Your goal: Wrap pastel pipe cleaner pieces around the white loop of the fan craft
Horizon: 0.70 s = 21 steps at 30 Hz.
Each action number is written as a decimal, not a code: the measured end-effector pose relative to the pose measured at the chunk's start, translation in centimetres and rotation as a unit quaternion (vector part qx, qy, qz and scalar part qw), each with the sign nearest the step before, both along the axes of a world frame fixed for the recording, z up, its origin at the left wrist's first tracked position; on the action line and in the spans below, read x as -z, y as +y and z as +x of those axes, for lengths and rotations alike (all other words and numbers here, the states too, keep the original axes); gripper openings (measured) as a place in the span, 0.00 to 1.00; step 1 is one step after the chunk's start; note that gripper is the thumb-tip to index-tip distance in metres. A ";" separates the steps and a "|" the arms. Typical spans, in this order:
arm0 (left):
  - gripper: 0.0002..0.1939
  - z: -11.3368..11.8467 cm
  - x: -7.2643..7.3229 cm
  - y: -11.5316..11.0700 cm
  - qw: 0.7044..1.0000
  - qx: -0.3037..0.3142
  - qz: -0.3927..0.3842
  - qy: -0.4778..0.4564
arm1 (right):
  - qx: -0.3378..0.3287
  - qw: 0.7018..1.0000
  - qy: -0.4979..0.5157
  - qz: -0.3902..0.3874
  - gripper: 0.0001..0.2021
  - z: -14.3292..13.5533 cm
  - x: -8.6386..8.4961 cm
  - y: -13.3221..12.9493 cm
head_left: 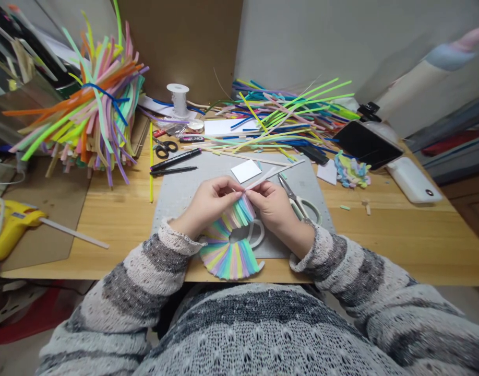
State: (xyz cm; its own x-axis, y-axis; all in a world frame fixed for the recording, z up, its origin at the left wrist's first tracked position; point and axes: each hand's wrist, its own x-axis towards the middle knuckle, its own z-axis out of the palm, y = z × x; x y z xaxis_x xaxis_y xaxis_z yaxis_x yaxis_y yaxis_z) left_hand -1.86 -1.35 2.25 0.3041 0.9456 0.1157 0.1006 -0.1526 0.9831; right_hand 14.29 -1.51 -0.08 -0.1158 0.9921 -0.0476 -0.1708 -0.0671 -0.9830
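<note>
Head view: left hand and right hand both pinched shut on a pastel strip fan, meeting at its upper end above the grey mat. Fan curls down past the surface edge toward the lap. Right fingers also grip a pale strip sticking up-right. White-handled scissors lie just right of the right hand, white card just beyond. Yellow glue gun far left; loose pipe cleaners piled at back.

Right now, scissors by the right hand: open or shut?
Shut, as far as shows. The scissors lie flat on the grey mat, blades together in one point; the right hand covers part of the handles.
</note>
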 end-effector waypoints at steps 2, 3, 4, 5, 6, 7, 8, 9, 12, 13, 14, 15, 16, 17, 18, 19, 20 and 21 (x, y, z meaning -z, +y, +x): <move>0.04 0.0 -0.3 -0.3 0.995 0.014 0.083 0.057 | 0.002 1.000 0.003 -0.001 0.12 0.0 0.1 0.1; 0.04 0.0 -0.4 -0.4 0.988 0.022 0.121 0.091 | 0.002 1.000 0.002 -0.002 0.12 0.0 0.1 0.1; 0.04 0.1 -0.5 -0.5 0.981 0.027 0.150 0.120 | 0.002 1.000 -0.001 -0.003 0.12 0.1 0.2 0.2; 0.04 0.2 -0.5 -0.6 0.976 0.028 0.163 0.141 | 0.004 1.000 -0.004 -0.004 0.12 0.1 0.3 0.2; 0.04 0.3 -0.5 -0.7 0.977 0.020 0.156 0.147 | 0.005 1.000 -0.006 -0.003 0.12 0.1 0.4 0.3; 0.05 0.4 -0.4 -0.7 0.982 0.005 0.131 0.136 | 0.007 1.000 -0.009 -0.003 0.12 0.1 0.4 0.4; 0.06 0.5 -0.2 -0.7 0.989 -0.018 0.094 0.112 | 0.009 1.000 -0.012 -0.003 0.12 0.1 0.5 0.5; 0.08 0.6 0.0 -0.7 0.996 -0.043 0.044 0.069 | 0.011 1.000 -0.014 -0.001 0.12 0.1 0.5 0.5; 0.10 0.7 0.5 -0.4 0.996 -0.051 -0.058 -0.035 | 0.003 1.000 -0.020 0.008 0.12 0.0 0.3 0.5; 0.11 0.7 0.6 -0.3 0.995 -0.051 -0.076 -0.045 | -0.004 1.000 -0.018 0.011 0.12 0.0 0.2 0.5; 0.11 0.7 0.6 -0.3 0.994 -0.054 -0.086 -0.045 | -0.011 1.000 -0.015 0.015 0.12 0.0 0.1 0.4; 0.11 0.7 0.6 -0.3 0.994 -0.057 -0.089 -0.041 | -0.017 1.000 -0.014 0.018 0.11 0.0 -0.1 0.3; 0.11 0.7 0.5 -0.3 0.994 -0.062 -0.087 -0.036 | -0.020 0.999 -0.016 0.022 0.11 0.0 -0.2 0.2; 0.11 0.7 0.4 -0.4 0.994 -0.065 -0.083 -0.030 | -0.020 0.999 -0.023 0.027 0.12 0.0 -0.2 0.1; 0.10 0.7 0.4 -0.4 0.994 -0.067 -0.078 -0.022 | -0.016 0.999 -0.034 0.032 0.12 0.0 -0.3 0.0; 0.10 0.7 0.3 -0.5 0.995 -0.069 -0.075 -0.016 | -0.012 0.998 -0.048 0.037 0.12 0.0 -0.3 0.0; 0.10 0.8 0.2 -0.6 0.995 -0.070 -0.073 -0.012 | -0.009 0.997 -0.060 0.041 0.13 0.0 -0.3 0.0; 0.09 0.8 0.2 -0.6 0.995 -0.070 -0.073 -0.011 | -0.008 0.997 -0.068 0.042 0.13 0.0 -0.3 0.0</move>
